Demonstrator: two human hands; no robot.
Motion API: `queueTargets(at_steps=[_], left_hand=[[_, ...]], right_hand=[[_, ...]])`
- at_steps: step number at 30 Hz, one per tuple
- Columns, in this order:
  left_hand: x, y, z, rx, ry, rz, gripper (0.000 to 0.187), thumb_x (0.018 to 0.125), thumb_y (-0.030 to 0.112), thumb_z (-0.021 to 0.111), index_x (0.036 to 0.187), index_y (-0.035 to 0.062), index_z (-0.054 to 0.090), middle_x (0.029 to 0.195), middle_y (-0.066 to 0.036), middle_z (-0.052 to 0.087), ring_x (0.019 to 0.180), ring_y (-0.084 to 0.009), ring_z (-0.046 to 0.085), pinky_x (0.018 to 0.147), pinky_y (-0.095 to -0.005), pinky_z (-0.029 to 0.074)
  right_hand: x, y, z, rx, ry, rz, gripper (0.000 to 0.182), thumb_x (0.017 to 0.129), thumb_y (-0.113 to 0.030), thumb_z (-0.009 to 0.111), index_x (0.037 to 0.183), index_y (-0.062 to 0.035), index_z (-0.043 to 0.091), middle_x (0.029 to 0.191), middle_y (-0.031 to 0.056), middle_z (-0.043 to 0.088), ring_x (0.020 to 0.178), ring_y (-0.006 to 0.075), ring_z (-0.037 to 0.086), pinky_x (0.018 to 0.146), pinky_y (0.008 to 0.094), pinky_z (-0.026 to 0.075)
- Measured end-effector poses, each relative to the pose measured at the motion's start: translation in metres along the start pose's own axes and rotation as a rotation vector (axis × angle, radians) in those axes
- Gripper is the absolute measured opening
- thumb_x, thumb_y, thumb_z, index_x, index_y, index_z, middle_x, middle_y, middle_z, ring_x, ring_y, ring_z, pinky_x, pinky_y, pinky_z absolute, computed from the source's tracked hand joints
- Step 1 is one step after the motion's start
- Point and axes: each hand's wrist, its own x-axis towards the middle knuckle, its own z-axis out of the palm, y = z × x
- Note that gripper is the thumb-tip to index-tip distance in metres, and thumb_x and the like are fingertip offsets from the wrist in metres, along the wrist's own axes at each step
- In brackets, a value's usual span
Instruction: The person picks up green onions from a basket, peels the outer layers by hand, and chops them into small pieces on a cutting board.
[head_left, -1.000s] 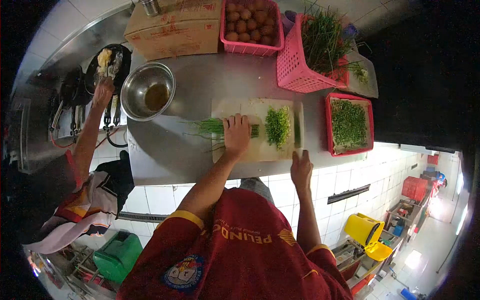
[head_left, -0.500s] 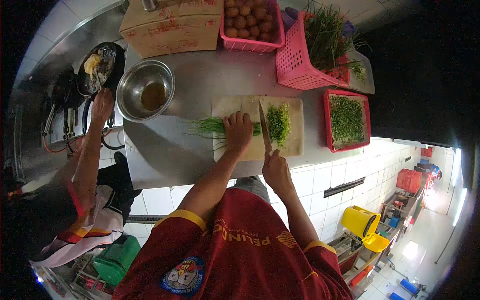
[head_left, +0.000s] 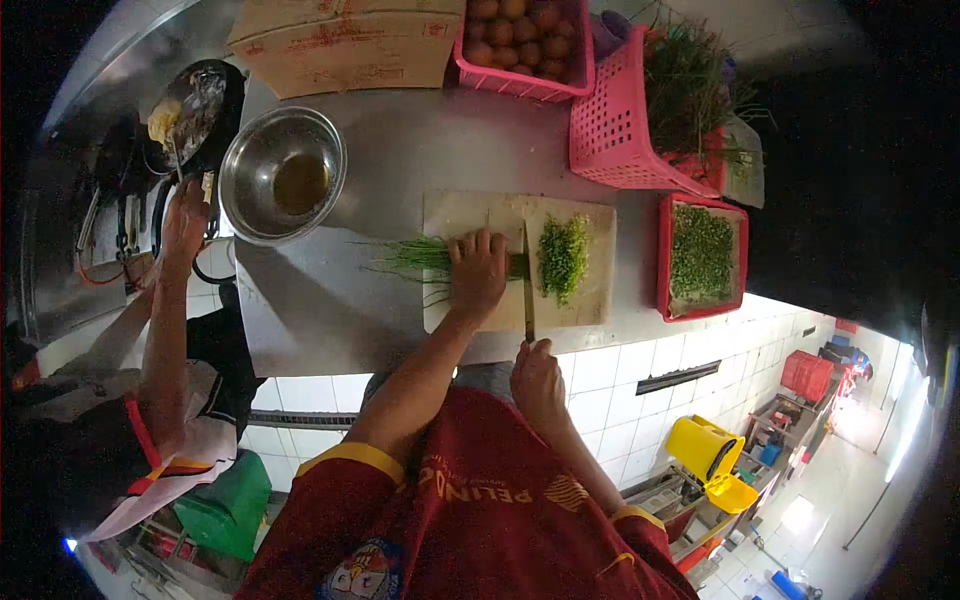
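Observation:
My left hand (head_left: 479, 275) is closed over a bunch of spring onions (head_left: 415, 256), pressing it on the pale cutting board (head_left: 590, 305). The long green ends stick out to the left, past the board's edge. My right hand (head_left: 538, 382) is wrapped round the handle of a kitchen knife (head_left: 530, 300), at the board's near edge. The blade points away from me, close beside the fingers of my left hand, at the cut end of the bunch. A heap of chopped spring onions (head_left: 564, 258) lies on the board just right of the blade.
On the steel table (head_left: 390, 140) are a metal bowl (head_left: 245, 180) with brown liquid, a cardboard box (head_left: 350, 50), an egg crate (head_left: 525, 85), a pink basket (head_left: 610, 120) of greens and a red tray (head_left: 665, 255) of chopped greens. A co-worker's hand (head_left: 185, 225) works at a wok (head_left: 215, 110).
My right hand has drawn the knife back towards my body, and the blade now lies straighter, nearer my left hand. My left hand keeps its hold. The camera view has shifted slightly.

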Motion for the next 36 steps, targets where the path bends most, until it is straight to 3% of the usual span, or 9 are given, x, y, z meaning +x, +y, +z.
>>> queueTargets(at_steps=[2, 3, 9, 12, 14, 22, 26, 29, 36], left_hand=[[-0.001, 0.002, -0.006, -0.049, -0.056, -0.015, 0.025, 0.089, 0.023, 0.059, 0.108, 0.0077, 0.053, 0.104, -0.011, 0.049, 0.099, -0.0286, 0.049, 0.094, -0.0537, 0.034], [0.002, 0.002, -0.006, -0.071, -0.076, -0.020, 0.024, 0.090, 0.023, 0.058, 0.108, 0.0078, 0.053, 0.104, -0.011, 0.049, 0.099, -0.0285, 0.048, 0.094, -0.0538, 0.034], [0.002, 0.001, -0.007, -0.009, -0.063, 0.011, 0.025, 0.090, 0.022, 0.057, 0.109, 0.0069, 0.052, 0.104, -0.011, 0.048, 0.099, -0.0292, 0.048, 0.096, -0.0546, 0.033], [0.002, 0.000, -0.004, 0.086, -0.077, 0.013, 0.027, 0.089, 0.023, 0.058, 0.110, 0.0072, 0.052, 0.103, -0.011, 0.048, 0.099, -0.0291, 0.049, 0.096, -0.0550, 0.033], [0.001, 0.002, -0.004, 0.077, -0.069, 0.000, 0.027, 0.088, 0.023, 0.058, 0.110, 0.0070, 0.053, 0.103, -0.011, 0.049, 0.100, -0.0289, 0.049, 0.097, -0.0549, 0.033], [0.007, 0.001, -0.015, -0.023, -0.169, -0.040, 0.028, 0.089, 0.021, 0.056, 0.112, 0.0068, 0.054, 0.108, -0.013, 0.051, 0.107, -0.0302, 0.049, 0.098, -0.0555, 0.033], [0.006, 0.001, -0.016, -0.045, -0.203, -0.037, 0.029, 0.091, 0.021, 0.055, 0.116, 0.0053, 0.053, 0.112, -0.016, 0.049, 0.110, -0.0313, 0.048, 0.098, -0.0571, 0.032], [0.004, 0.001, -0.021, -0.023, -0.223, -0.017, 0.030, 0.091, 0.021, 0.055, 0.116, 0.0049, 0.053, 0.113, -0.015, 0.049, 0.109, -0.0311, 0.048, 0.097, -0.0557, 0.033], [0.004, 0.000, -0.014, -0.058, -0.227, -0.021, 0.033, 0.089, 0.023, 0.058, 0.115, 0.0049, 0.052, 0.113, -0.016, 0.048, 0.109, -0.0333, 0.047, 0.096, -0.0559, 0.033]], right_hand=[[0.004, 0.030, 0.042, -0.058, 0.070, -0.056, 0.027, 0.096, -0.019, 0.049, 0.098, 0.0081, 0.047, 0.074, 0.0327, 0.061, 0.067, 0.0427, 0.066, 0.054, 0.0476, 0.054], [0.018, 0.015, 0.031, 0.035, -0.080, 0.166, 0.028, 0.095, -0.020, 0.051, 0.099, 0.0067, 0.046, 0.076, 0.0337, 0.062, 0.072, 0.0449, 0.066, 0.061, 0.0504, 0.054], [0.068, 0.011, 0.035, 0.222, 0.083, -0.143, 0.028, 0.099, -0.021, 0.044, 0.096, 0.0065, 0.040, 0.071, 0.0362, 0.056, 0.067, 0.0516, 0.059, 0.053, 0.0579, 0.045], [0.067, 0.005, 0.015, 0.001, 0.132, -0.082, 0.028, 0.095, -0.021, 0.051, 0.098, 0.0062, 0.048, 0.072, 0.0298, 0.063, 0.070, 0.0451, 0.065, 0.060, 0.0514, 0.053], [0.053, -0.003, -0.013, -0.057, 0.158, -0.152, 0.027, 0.096, -0.021, 0.050, 0.098, 0.0053, 0.047, 0.064, 0.0266, 0.060, 0.063, 0.0433, 0.064, 0.049, 0.0483, 0.052], [0.017, -0.006, 0.012, -0.008, -0.088, 0.161, 0.029, 0.098, -0.026, 0.043, 0.096, 0.0026, 0.043, 0.076, 0.0334, 0.062, 0.077, 0.0495, 0.064, 0.064, 0.0549, 0.053], [0.056, 0.018, 0.044, 0.106, 0.086, -0.199, 0.032, 0.099, -0.024, 0.042, 0.103, 0.0075, 0.043, 0.074, 0.0331, 0.062, 0.076, 0.0505, 0.063, 0.063, 0.0557, 0.051], [0.085, 0.006, 0.035, 0.055, 0.121, -0.111, 0.033, 0.099, -0.023, 0.043, 0.104, 0.0095, 0.045, 0.072, 0.0324, 0.061, 0.073, 0.0493, 0.063, 0.061, 0.0544, 0.051], [0.017, -0.003, -0.010, -0.165, 0.087, -0.163, 0.036, 0.098, -0.025, 0.045, 0.106, 0.0104, 0.045, 0.071, 0.0332, 0.060, 0.065, 0.0463, 0.063, 0.053, 0.0509, 0.052]])
